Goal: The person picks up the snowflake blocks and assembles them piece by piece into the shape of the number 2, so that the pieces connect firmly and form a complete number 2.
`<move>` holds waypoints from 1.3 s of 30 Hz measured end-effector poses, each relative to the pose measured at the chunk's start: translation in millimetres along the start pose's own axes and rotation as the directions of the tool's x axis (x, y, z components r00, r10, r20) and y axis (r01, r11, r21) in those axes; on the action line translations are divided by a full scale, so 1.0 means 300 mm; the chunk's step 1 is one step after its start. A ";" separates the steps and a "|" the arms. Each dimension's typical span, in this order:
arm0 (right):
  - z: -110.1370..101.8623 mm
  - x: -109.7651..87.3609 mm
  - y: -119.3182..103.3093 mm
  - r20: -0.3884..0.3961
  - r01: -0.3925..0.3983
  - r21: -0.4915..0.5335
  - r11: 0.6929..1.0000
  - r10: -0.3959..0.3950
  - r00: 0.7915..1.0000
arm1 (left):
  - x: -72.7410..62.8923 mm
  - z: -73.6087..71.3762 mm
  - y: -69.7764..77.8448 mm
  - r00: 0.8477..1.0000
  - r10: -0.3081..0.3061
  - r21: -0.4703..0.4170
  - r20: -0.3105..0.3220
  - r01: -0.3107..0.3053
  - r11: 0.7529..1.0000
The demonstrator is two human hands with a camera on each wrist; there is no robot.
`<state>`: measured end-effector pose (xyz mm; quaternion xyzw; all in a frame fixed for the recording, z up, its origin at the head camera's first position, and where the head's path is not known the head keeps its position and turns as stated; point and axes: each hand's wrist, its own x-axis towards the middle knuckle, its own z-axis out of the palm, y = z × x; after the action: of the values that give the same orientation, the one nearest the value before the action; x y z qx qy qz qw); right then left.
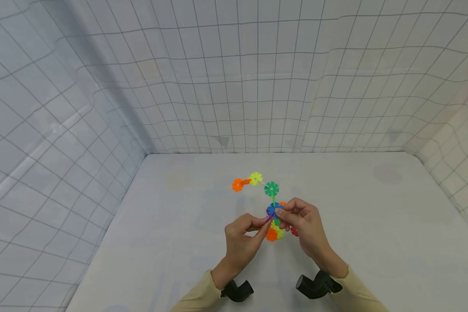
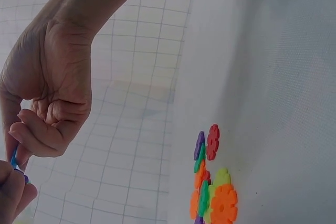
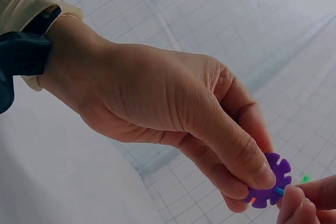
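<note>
Both hands meet at small toothed plastic discs over the table. My right hand [image 1: 306, 225] pinches a purple disc [image 3: 282, 169] between thumb and fingers. My left hand [image 1: 242, 240] pinches a blue disc [image 1: 273, 209], seen edge-on in both wrist views, against the purple disc's notched rim. How deep the two slot together is hidden by fingertips. Beyond them in the head view runs a chain with a green disc [image 1: 271, 189], a yellow disc [image 1: 255, 178] and an orange disc [image 1: 237, 185]; whether it joins the held discs I cannot tell.
Loose discs lie in a pile on the white table [image 1: 171, 242] below the hands. Among them are an orange disc [image 2: 224, 204], a red disc [image 2: 212, 142] and several others. Grid-patterned cloth walls [image 1: 234, 86] stand at the back and sides.
</note>
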<state>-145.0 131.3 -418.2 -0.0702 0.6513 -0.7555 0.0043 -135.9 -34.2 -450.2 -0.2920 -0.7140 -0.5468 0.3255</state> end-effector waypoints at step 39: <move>-0.021 0.022 0.030 0.151 0.012 0.104 0.995 -0.027 0.988 | 0.062 -0.018 0.043 0.995 0.100 -0.142 -0.027 -0.102 0.984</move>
<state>-153.1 135.7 -427.3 -0.1337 0.6088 -0.7804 0.0503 -136.6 -35.4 -426.9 -0.3452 -0.6539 -0.5823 0.3378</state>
